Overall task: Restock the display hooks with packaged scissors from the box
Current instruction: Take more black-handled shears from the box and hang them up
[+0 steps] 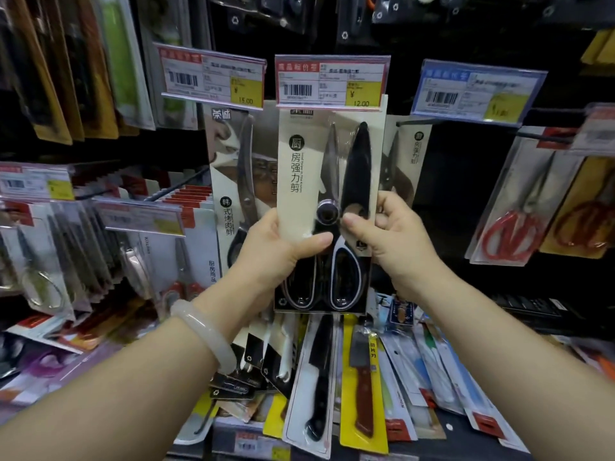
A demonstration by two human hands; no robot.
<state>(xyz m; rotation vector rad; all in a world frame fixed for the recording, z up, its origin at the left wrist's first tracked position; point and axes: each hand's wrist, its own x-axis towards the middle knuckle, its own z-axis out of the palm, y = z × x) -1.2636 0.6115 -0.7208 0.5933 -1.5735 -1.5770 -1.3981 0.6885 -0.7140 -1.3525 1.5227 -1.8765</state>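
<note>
Retail hook wall [466, 201] behind: left hand [273, 251] and right hand [392, 241] both grasp the upright scissors pack [309, 181] at centre, its top edge tucked just behind the 12.00 price tag [332, 82].

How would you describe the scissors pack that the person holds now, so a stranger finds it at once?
Look at the middle price tag, the red-topped one marked 12.00. Directly below it, the left hand and the right hand grip a cream scissors pack. Unlike neighbouring packs, it shows black-and-white handles and a black blade cover.
</note>
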